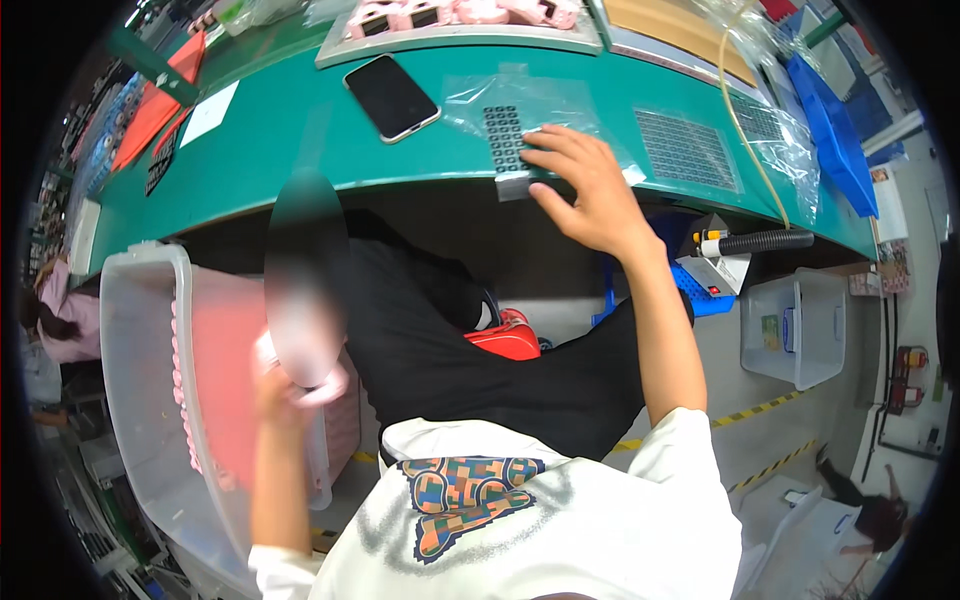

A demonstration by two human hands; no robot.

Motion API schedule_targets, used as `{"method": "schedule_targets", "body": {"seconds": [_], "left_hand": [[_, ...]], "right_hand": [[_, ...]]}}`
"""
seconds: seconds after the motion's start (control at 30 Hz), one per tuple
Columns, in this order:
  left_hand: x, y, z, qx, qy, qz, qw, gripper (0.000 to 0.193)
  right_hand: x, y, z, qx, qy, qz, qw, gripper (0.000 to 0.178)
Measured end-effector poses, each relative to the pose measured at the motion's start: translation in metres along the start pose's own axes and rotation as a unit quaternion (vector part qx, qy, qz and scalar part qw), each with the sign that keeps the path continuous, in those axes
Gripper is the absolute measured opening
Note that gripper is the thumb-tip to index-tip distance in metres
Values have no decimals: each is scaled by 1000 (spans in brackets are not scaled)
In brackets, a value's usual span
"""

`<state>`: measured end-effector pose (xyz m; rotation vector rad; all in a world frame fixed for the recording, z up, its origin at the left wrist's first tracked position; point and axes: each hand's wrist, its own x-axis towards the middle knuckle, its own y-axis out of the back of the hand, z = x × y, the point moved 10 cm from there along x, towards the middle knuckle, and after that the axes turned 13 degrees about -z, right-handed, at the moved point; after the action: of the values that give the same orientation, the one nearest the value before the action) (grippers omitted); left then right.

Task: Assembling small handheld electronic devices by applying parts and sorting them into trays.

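Observation:
My left hand (274, 390) is down at the left, over the near rim of a large clear plastic bin (145, 330). Its fingers are closed round a pink plastic part (328, 388), partly lost in a blurred patch, so its exact kind is unclear. On the table's front edge, my right hand (595, 190) has its fingers apart, with the tips on a small sheet of black square stickers (503, 138). That sheet hangs slightly over the edge and lies on clear film (560, 95). Thumb and forefinger do not meet.
A phone (392, 97) lies on the green table (290, 110). Behind it, a tray (335, 48) holds several pink parts (420, 15). Another sticker sheet (685, 148) and a blue tray (825, 130) are on the right. Below stand a black-hosed device (720, 260) and a clear bin (790, 345).

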<state>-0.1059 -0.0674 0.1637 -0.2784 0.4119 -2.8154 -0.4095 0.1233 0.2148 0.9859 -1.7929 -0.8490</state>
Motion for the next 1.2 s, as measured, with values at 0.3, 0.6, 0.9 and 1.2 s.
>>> {"method": "schedule_targets", "body": {"seconds": [0.3,0.6,0.9,1.2], "left_hand": [[138,-119,-112,-207,111,-7,972,46],[153,-114,-130,-217,122,-13,968,53],[160,-133,-128,-273,94,-24,957,52],[159,-130,-117,-292,88,23,952,50]], "right_hand": [[-2,-3,-4,6,34,17,999,22],[-13,3,-3,6,83,142,986,16],[-28,14,-12,-33,62,199,977,6],[-12,0,-12,2,32,166,986,7]]}}
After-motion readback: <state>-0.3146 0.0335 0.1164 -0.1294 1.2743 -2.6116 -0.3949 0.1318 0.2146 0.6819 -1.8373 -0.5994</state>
